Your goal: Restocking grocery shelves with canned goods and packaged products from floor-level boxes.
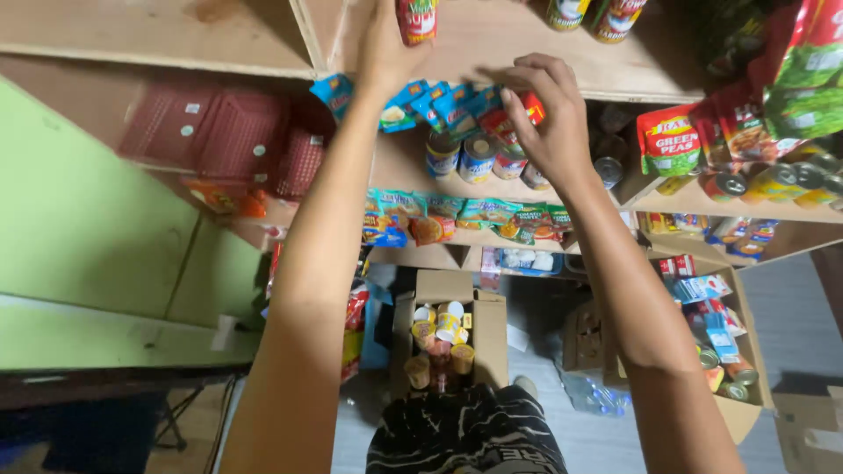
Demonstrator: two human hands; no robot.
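Gripped from below at top centre of the frame, a red-labelled can [416,19] stood on the upper wooden shelf [492,44] with the left hand [384,54] closed around its lower side; only the can's bottom part showed, the rest cut off by the frame edge. Right hand [546,114] hovered just right of centre, fingers curled and pinched toward the row of blue snack packets [430,104] and a red packet [503,125] hung at the shelf's front lip; whether it actually held one could not be told, since the fingertips hid the contact. Judged handling: the can would be rigid, fairly heavy for its size, with a smooth label that might slip, so a full wrap around the mid-body seemed the surest hold; the packets would be light, soft and crinkly, best taken by a top edge. Both arms reached up and forward, the left nearly straight, the right bent at the wrist with the palm turned down. Below the packets, tins [479,158] sat on the next shelf; further right, a green peas pouch [669,140] and more cans. Red plastic baskets [211,132] sat upper left. Lower centre, an open cardboard box [488,329] held small cans and cups, another carton [755,360] at right held mixed goods.
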